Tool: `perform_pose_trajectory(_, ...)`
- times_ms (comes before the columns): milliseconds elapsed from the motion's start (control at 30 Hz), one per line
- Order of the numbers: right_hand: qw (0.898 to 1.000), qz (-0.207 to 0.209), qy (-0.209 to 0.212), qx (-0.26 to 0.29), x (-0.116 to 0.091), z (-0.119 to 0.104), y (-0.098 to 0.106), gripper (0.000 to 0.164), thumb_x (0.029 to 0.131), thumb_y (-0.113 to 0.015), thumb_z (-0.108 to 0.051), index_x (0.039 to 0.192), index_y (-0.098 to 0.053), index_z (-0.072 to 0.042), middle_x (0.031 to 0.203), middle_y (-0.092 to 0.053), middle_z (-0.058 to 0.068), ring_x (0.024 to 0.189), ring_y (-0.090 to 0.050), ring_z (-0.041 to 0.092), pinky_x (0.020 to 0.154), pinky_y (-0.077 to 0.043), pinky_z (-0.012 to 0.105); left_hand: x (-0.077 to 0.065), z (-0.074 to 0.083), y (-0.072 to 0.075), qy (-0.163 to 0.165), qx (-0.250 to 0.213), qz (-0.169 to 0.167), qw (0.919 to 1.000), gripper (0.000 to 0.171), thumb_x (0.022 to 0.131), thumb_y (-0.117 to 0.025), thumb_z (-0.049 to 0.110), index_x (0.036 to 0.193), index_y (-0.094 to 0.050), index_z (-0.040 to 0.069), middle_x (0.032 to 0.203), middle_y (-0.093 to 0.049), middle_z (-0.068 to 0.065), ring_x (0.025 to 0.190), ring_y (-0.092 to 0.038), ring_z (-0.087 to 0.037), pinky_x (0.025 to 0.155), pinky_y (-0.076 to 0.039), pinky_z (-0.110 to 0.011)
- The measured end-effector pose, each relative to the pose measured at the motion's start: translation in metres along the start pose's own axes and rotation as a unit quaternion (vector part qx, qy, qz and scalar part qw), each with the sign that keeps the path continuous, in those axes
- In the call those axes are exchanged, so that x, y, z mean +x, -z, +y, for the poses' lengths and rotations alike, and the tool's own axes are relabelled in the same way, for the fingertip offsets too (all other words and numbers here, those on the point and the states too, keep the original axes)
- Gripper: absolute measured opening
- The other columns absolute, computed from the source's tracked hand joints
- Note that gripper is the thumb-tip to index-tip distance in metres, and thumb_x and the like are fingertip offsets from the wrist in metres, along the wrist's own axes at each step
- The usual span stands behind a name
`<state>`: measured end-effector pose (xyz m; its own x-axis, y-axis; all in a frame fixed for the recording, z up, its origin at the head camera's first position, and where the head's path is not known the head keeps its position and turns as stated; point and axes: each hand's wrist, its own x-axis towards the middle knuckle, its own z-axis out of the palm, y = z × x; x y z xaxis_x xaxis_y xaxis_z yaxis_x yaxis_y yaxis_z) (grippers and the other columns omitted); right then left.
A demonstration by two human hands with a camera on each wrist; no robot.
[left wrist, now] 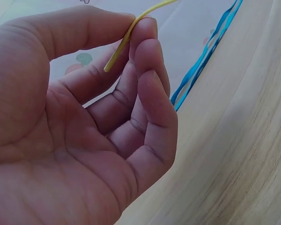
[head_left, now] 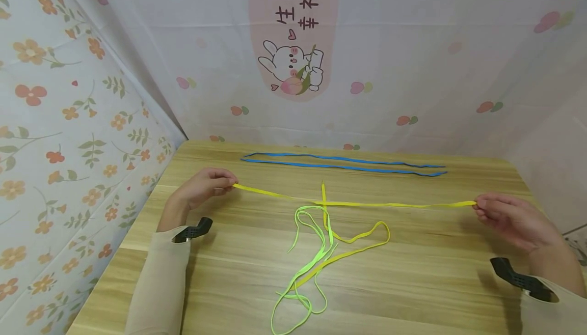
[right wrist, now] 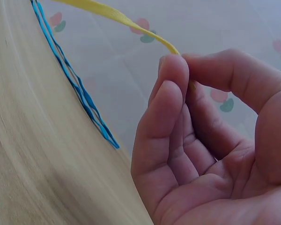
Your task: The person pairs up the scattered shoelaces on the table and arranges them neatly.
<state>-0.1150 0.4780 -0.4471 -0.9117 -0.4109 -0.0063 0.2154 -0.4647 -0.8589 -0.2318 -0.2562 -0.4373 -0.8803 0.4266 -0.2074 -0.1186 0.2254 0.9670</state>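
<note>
A flat yellow shoelace (head_left: 367, 204) stretches between the two hands above the table, sagging slightly. Its left end is pinched between thumb and fingertips of my left hand (head_left: 204, 188), and a short tip sticks out in the left wrist view. At the other end, my right hand (head_left: 515, 220) pinches the lace the same way, its tip barely showing below the fingers in the right wrist view. Beneath it, another yellow length (head_left: 353, 252) lies in bends on the table. A tangled neon-green shoelace (head_left: 316, 258) overlaps that length, nearer the front.
A blue shoelace (head_left: 344, 167) lies doubled in two long lines along the back of the wooden table (head_left: 412, 284). Behind the table hangs a printed white cloth (head_left: 390, 45); a flower-patterned cloth (head_left: 59, 136) hangs at the left.
</note>
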Motion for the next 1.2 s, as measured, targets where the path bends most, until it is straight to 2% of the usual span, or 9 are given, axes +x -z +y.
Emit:
perform_pose_trajectory(167,1.0,0.029,0.008,-0.009,-0.002,0.001,0.004,0.051,0.114,-0.028,0.013,0.12,-0.078,0.007,0.111,-0.08,0.015,0.1,-0.079,0.021,0.088,-0.063,0.03,-0.001,0.001,0.002,0.005,-0.007,0.009,0.9999,0.019,0.112,-0.061,0.006,0.118,-0.073,-0.007,0.104,-0.074,-0.004,0.1,-0.068,-0.02,0.091,-0.057,-0.03)
perform_pose_trajectory(300,0.998,0.051,0.018,-0.017,-0.003,0.004,0.005,0.048,0.113,-0.031,0.014,0.116,-0.078,0.008,0.107,-0.08,0.014,0.097,-0.079,0.02,0.085,-0.063,0.03,-0.001,0.0,0.003,0.006,-0.016,0.017,0.9997,0.016,0.112,-0.062,0.007,0.112,-0.075,-0.001,0.104,-0.073,-0.008,0.099,-0.067,-0.02,0.091,-0.057,-0.031)
perform_pose_trajectory(467,0.998,0.049,0.025,-0.018,-0.004,0.006,0.007,0.049,0.113,-0.03,0.014,0.116,-0.078,0.008,0.107,-0.081,0.015,0.097,-0.079,0.02,0.085,-0.063,0.03,0.002,-0.003,0.002,0.007,-0.025,0.02,0.9995,0.016,0.112,-0.061,0.005,0.108,-0.077,0.004,0.102,-0.074,-0.007,0.096,-0.068,-0.018,0.088,-0.057,-0.029)
perform_pose_trajectory(600,0.998,0.052,0.021,-0.027,-0.004,0.007,0.008,0.049,0.113,-0.031,0.014,0.116,-0.079,0.007,0.107,-0.081,0.014,0.097,-0.079,0.019,0.085,-0.063,0.029,0.003,-0.006,-0.001,0.01,-0.03,0.016,0.9994,0.017,0.112,-0.06,0.005,0.111,-0.076,0.001,0.102,-0.074,-0.006,0.096,-0.068,-0.016,0.087,-0.057,-0.027)
perform_pose_trajectory(767,0.998,0.06,0.007,-0.035,-0.004,0.006,0.011,0.048,0.114,-0.033,0.014,0.116,-0.08,0.005,0.109,-0.08,0.013,0.099,-0.078,0.019,0.087,-0.062,0.029,0.003,-0.01,-0.001,0.009,-0.024,0.015,0.9996,0.019,0.112,-0.059,0.004,0.116,-0.073,-0.008,0.103,-0.074,-0.002,0.097,-0.068,-0.014,0.087,-0.057,-0.025)
perform_pose_trajectory(1067,0.996,0.06,-0.033,-0.063,-0.001,-0.003,0.013,0.045,0.114,-0.038,0.013,0.114,-0.082,0.001,0.109,-0.081,0.01,0.103,-0.079,0.016,0.088,-0.062,0.027,0.003,-0.009,0.002,0.029,0.011,0.017,0.9994,0.02,0.112,-0.06,0.005,0.121,-0.073,-0.008,0.106,-0.075,-0.001,0.099,-0.067,-0.014,0.088,-0.057,-0.025)
perform_pose_trajectory(1200,0.993,0.076,-0.045,-0.081,0.0,-0.006,0.014,0.044,0.113,-0.041,0.013,0.111,-0.083,0.0,0.107,-0.082,0.009,0.1,-0.079,0.016,0.086,-0.063,0.027,0.005,-0.006,0.004,0.036,0.029,0.015,0.9988,0.024,0.112,-0.061,0.007,0.124,-0.071,-0.01,0.107,-0.074,-0.004,0.098,-0.066,-0.015,0.087,-0.057,-0.026)
